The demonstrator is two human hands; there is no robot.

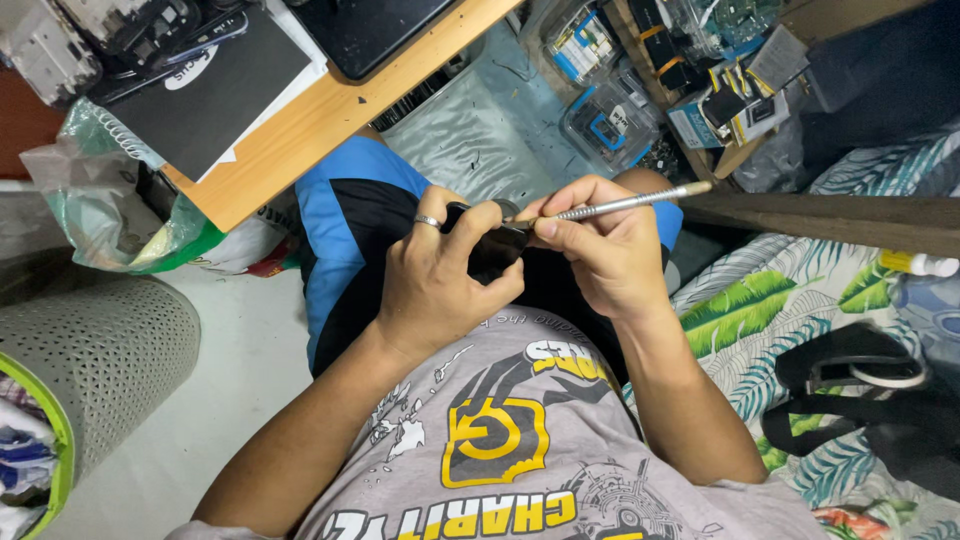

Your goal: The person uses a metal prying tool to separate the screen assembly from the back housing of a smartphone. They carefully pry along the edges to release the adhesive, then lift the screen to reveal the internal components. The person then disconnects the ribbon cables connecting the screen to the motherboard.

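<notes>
My left hand [435, 275], with a ring on one finger, grips a small black device [493, 245] over my lap. My right hand [600, 250] holds a thin metal tool [620, 205] like a pen, its tip meeting the top of the black device. The tool's shaft points up and to the right. Both hands hide most of the device. I am seated, in a grey printed shirt and blue and black shorts [345, 240].
A wooden desk [300, 125] above holds a black notebook [205, 90] and dark devices. Clear plastic boxes of parts [610, 120] lie ahead. A grey perforated basket [100, 360] stands at left. A leaf-patterned sheet [760, 310] with a black strap bag [860, 400] lies at right.
</notes>
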